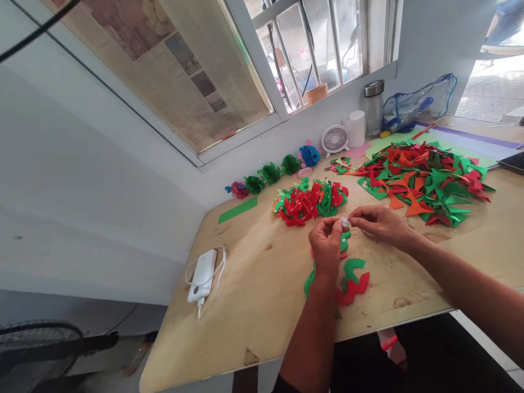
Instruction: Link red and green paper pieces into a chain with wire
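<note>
My left hand is closed in a pinch on a small white piece, which looks like paper or tape. From the other side, the fingertips of my right hand are pinched together at the edge of that same piece. Under and beside my left hand lie curvy cut-outs, among them a green cut-out and a red cut-out. My left wrist hides part of them. Just beyond the hands sits a heap of red and green cut-outs with small white squares on them.
A large pile of red, green and orange scraps spreads at the right. Along the wall stand green paper balls, a small white fan and a glass bottle. A white power bank with its cable lies left.
</note>
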`<control>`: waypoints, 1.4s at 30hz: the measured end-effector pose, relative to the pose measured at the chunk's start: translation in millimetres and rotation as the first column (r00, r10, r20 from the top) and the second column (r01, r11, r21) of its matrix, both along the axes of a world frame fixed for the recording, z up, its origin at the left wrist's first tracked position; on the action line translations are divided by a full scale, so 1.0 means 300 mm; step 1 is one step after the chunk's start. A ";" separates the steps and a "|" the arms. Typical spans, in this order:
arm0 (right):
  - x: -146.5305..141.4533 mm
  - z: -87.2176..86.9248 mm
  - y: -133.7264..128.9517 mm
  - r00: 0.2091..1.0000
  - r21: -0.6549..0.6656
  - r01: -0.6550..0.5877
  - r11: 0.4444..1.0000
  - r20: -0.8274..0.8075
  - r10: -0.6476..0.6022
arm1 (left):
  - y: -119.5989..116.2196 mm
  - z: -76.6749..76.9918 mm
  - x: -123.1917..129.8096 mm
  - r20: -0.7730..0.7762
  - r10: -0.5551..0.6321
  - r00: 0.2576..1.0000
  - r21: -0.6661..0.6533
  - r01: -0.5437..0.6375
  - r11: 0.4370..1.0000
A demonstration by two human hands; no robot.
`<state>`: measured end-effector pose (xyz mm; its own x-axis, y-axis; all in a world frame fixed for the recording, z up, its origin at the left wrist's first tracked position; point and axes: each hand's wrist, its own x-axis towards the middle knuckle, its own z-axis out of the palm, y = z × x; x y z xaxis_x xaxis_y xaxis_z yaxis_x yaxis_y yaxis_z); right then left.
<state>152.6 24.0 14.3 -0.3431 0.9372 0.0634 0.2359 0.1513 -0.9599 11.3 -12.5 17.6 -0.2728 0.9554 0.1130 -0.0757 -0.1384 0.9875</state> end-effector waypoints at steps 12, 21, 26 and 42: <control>-0.005 -0.020 0.009 0.994 0.095 0.022 0.995 0.108 -0.032 | -0.005 0.002 0.001 0.000 -0.040 0.999 0.000 0.040 0.999; -0.008 -0.012 0.007 0.980 0.163 0.073 0.984 0.170 -0.101 | -0.002 0.005 0.001 0.032 0.012 0.999 -0.012 -0.012 1.000; -0.008 -0.010 0.006 0.977 0.160 0.100 0.982 0.173 -0.128 | -0.006 0.012 -0.001 0.035 0.046 0.998 -0.049 -0.044 0.998; -0.009 -0.016 0.007 0.973 0.175 0.120 0.977 0.175 -0.151 | -0.023 0.030 -0.004 -0.102 -0.078 0.992 0.029 0.081 0.996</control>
